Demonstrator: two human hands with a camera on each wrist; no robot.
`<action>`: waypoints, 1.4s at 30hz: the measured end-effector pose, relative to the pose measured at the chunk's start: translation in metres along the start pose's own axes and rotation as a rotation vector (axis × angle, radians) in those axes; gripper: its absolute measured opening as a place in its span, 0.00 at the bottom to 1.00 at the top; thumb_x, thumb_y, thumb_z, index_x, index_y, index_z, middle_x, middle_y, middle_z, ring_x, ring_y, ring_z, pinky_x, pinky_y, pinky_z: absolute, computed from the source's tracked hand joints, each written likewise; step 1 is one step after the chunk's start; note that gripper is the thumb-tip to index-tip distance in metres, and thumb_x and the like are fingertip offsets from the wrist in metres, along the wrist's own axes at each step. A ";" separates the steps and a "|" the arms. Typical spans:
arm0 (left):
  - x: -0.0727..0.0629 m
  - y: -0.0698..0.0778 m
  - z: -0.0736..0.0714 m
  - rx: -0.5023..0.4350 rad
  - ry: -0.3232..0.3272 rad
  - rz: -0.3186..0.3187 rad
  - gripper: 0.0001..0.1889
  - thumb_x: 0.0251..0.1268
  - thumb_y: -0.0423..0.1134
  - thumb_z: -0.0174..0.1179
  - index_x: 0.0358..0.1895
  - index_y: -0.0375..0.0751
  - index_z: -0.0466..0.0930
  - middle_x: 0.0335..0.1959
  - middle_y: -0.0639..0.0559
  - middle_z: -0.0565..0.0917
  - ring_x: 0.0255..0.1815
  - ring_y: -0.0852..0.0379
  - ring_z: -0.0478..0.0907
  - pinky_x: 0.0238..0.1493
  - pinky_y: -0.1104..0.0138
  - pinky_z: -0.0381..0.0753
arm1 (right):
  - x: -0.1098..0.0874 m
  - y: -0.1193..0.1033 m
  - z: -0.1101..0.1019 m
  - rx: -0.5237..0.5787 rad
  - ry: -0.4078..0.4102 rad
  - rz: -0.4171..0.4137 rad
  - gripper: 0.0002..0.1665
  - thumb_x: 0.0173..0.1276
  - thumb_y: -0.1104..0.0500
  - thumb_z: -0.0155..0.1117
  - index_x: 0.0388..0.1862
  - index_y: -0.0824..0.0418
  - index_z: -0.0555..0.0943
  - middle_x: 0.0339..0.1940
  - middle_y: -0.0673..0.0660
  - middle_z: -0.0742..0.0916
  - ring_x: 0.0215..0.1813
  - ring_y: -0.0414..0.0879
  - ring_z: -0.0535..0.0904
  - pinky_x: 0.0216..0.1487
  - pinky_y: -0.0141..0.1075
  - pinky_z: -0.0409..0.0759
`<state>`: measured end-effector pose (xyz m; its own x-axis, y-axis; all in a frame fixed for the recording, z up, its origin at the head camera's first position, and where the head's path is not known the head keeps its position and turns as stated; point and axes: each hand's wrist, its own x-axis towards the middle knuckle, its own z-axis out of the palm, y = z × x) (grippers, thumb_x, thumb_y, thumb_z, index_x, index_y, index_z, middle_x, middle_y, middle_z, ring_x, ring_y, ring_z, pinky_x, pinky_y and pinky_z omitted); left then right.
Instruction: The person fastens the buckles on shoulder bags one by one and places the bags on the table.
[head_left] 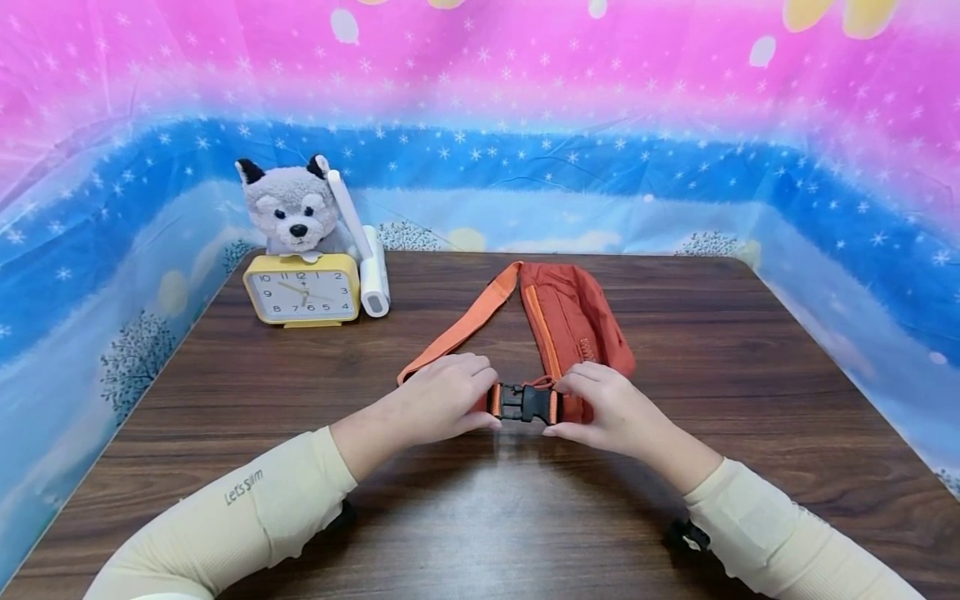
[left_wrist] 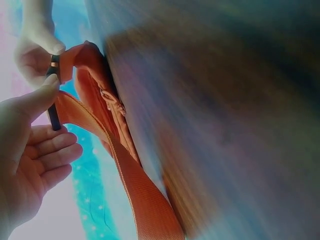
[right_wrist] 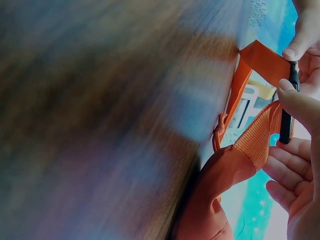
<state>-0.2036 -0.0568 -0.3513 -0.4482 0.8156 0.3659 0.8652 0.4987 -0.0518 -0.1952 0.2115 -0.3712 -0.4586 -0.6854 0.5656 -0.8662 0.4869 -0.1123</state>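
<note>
An orange-red waist bag point(head_left: 577, 312) lies on the table, its orange strap point(head_left: 472, 321) looping round to the left. In front of it, the two halves of a black side-release buckle point(head_left: 522, 402) are lined up end to end and meet; whether they are fully clicked cannot be seen. My left hand point(head_left: 442, 396) pinches the left half between thumb and fingers. Opposite, my right hand point(head_left: 611, 408) pinches the right half, also visible as a dark edge-on buckle point(right_wrist: 286, 115) in the right wrist view. Both hands hold the buckle slightly above the tabletop.
On the far left of the brown wooden table point(head_left: 697, 333) stands a yellow alarm clock point(head_left: 303, 292). A grey plush dog point(head_left: 292, 208) sits behind it, with a white folding lamp-like device point(head_left: 372, 271) alongside. A patterned curtain point(head_left: 570, 158) surrounds the table.
</note>
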 end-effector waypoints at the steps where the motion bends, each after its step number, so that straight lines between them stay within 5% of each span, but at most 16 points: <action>1: 0.000 0.000 0.000 -0.001 0.001 0.000 0.21 0.54 0.55 0.66 0.37 0.40 0.76 0.29 0.54 0.71 0.31 0.57 0.69 0.35 0.65 0.70 | 0.000 0.000 0.000 -0.001 -0.001 0.001 0.26 0.45 0.47 0.78 0.36 0.62 0.79 0.33 0.52 0.80 0.37 0.43 0.76 0.38 0.36 0.76; 42: 0.001 0.003 -0.001 -0.044 0.050 0.016 0.20 0.54 0.52 0.67 0.40 0.39 0.77 0.32 0.53 0.72 0.32 0.58 0.69 0.36 0.65 0.70 | 0.003 -0.005 0.002 0.025 -0.015 0.050 0.25 0.47 0.48 0.78 0.38 0.60 0.79 0.33 0.50 0.80 0.37 0.40 0.75 0.38 0.34 0.76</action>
<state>-0.2013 -0.0554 -0.3499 -0.4231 0.8071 0.4117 0.8819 0.4712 -0.0174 -0.1925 0.2057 -0.3700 -0.5039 -0.6686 0.5469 -0.8469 0.5070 -0.1604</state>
